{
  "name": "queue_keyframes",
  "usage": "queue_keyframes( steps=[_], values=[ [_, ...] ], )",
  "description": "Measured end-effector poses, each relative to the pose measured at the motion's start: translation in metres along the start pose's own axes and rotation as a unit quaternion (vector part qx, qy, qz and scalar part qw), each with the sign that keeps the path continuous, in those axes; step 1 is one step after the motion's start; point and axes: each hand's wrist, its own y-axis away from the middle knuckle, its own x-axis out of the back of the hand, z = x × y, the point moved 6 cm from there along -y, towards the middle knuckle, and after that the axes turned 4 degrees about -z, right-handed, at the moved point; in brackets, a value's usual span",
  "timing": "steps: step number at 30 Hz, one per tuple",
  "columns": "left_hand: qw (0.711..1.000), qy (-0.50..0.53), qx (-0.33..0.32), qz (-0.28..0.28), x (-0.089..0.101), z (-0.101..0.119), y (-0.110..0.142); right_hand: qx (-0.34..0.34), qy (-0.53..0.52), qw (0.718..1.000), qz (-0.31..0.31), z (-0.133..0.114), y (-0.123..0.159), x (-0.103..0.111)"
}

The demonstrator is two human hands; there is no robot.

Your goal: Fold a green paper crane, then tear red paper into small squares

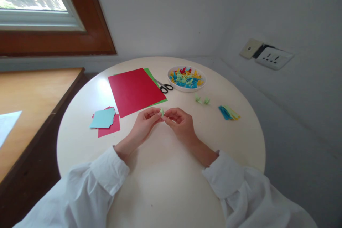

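Over the middle of the round white table, my left hand and my right hand meet at the fingertips. Between them they pinch a small light green folded paper piece, largely covered by the fingers. Its exact shape is too small to make out. Two light green paper cranes, one paper crane and another paper crane, lie beyond my right hand. Behind them stands a white dish filled with several small folded cranes in yellow, blue, green and red.
Large red paper lies over green sheets, with black-handled scissors at its right edge. Small light blue squares rest on pink ones at left. Blue and yellow folded strips lie at right. A wooden desk stands at left.
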Motion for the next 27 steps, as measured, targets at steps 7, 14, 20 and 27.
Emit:
queue_keyframes(
  steps=[7,14,20,27],
  values=[
    [0.993,0.058,0.046,-0.089,-0.003,-0.009,-0.002,-0.008,-0.041,0.999,-0.013,0.004,-0.002,0.000],
    [0.986,0.072,0.080,-0.129,-0.007,-0.009,0.002,0.020,-0.055,0.997,-0.045,0.001,-0.001,-0.002],
    [0.984,0.077,0.083,-0.138,-0.006,-0.011,0.000,0.116,0.064,0.990,-0.052,-0.010,0.002,-0.002],
    [0.984,0.070,0.080,-0.146,-0.002,-0.014,-0.002,0.147,0.091,0.984,-0.045,-0.010,0.003,-0.001]
  ],
)
